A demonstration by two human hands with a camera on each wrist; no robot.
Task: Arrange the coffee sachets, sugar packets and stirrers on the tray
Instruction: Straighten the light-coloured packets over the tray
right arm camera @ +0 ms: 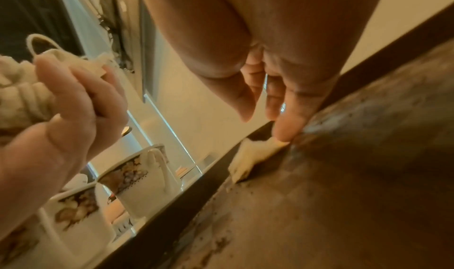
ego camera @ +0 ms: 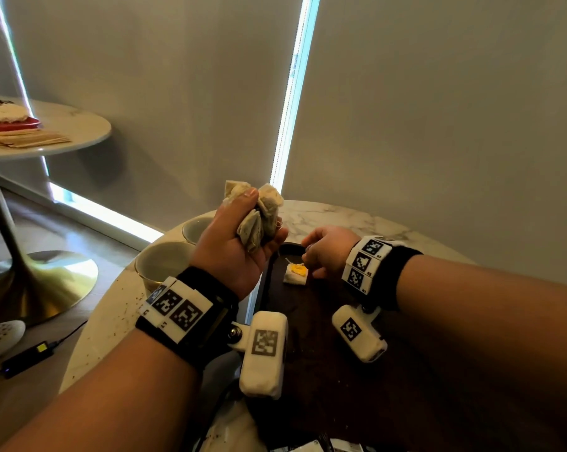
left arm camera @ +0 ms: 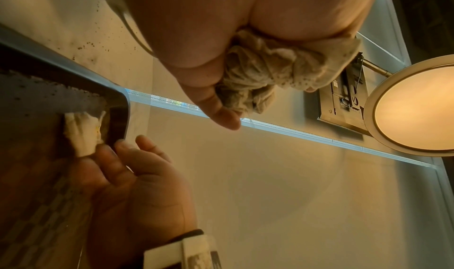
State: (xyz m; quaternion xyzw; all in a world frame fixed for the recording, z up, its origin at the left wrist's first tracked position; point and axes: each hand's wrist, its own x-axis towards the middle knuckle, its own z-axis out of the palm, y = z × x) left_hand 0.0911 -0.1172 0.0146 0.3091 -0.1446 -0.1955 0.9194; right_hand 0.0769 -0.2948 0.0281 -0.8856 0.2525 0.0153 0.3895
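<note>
Since the sachets (ego camera: 259, 216) bunched in the left hand (ego camera: 239, 246) look soft and light, the lone sachet (ego camera: 296, 274) at the tray's (ego camera: 269, 288) far end, touched by the right hand's (ego camera: 328, 251) loosely curled fingertips (right arm camera: 285, 133), is best pinched at an edge.

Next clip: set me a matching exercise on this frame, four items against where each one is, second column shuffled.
Items:
1. bunch of sachets
2. single sachet
3. two cups
4. right hand

Places:
A. on the table left of the tray
B. lying at the tray's far end
C. gripped in the raised left hand
D. fingertips on the single sachet

Pairs: 1-C, 2-B, 3-A, 4-D
</note>
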